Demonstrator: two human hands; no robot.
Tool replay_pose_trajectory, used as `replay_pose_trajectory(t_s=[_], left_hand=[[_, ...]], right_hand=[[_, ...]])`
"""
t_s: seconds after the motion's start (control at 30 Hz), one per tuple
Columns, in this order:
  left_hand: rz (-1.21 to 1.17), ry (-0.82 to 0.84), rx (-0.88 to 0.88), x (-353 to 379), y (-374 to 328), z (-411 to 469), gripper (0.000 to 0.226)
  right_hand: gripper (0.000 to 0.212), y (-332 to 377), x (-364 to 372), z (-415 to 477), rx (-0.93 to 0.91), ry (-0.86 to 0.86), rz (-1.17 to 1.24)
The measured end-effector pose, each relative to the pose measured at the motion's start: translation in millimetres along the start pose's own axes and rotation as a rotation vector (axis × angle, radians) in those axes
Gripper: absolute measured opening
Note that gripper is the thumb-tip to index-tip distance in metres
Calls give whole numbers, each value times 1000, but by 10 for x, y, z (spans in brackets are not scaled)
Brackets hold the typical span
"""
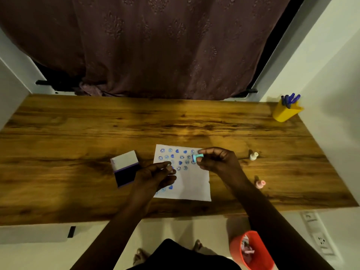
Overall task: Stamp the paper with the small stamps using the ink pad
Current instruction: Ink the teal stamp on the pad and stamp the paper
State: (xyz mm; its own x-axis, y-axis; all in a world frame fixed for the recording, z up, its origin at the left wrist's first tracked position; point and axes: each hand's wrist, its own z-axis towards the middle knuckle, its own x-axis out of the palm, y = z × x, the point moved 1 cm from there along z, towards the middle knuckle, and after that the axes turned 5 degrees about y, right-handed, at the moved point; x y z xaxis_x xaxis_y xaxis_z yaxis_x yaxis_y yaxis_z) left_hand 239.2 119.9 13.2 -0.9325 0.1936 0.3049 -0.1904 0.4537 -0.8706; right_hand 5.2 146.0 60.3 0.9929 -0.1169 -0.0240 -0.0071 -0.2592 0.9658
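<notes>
A white paper (pixel 191 187) lies on the wooden table (pixel 78 129), its upper half covered with several blue stamp prints of faces and hearts. My right hand (pixel 218 159) pinches a small teal stamp (pixel 197 157) sideways just above the paper's upper right part. My left hand (pixel 155 175) rests on the paper's left edge, fingers curled and holding nothing that I can see. The open ink pad (pixel 125 175), dark with a white lid raised behind it, sits left of the paper. A white stamp (pixel 253 156) and a pink stamp (pixel 260 184) stand on the table to the right.
A yellow cup (pixel 285 112) with blue pens stands at the table's far right corner. An orange bin (pixel 251 250) sits on the floor below the table's near edge, right of my feet. A dark curtain hangs behind the table; walls close in on both sides.
</notes>
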Motion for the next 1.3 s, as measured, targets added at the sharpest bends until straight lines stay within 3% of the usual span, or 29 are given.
replay_pose_trajectory(t_s=[0.1,0.4,0.77,1.13,1.3], left_hand=[[42,69,7,143,11,4,43],[85,245,-16,450,75,-25,31],[128,315,-64,695,129,-75,28],[117,361,-25,887,268,-82,28],[186,350,-37,1040,350,-126,13]], right_hand=[[30,-33,30,-143,0,16,-9],[27,-206,-73,-409,-22,4,-70],[27,-288,-346,-521,-85,21,-160],[20,-378,-609,-630,30,116,-49],[22,-460,-730,-651,22,122,-99]])
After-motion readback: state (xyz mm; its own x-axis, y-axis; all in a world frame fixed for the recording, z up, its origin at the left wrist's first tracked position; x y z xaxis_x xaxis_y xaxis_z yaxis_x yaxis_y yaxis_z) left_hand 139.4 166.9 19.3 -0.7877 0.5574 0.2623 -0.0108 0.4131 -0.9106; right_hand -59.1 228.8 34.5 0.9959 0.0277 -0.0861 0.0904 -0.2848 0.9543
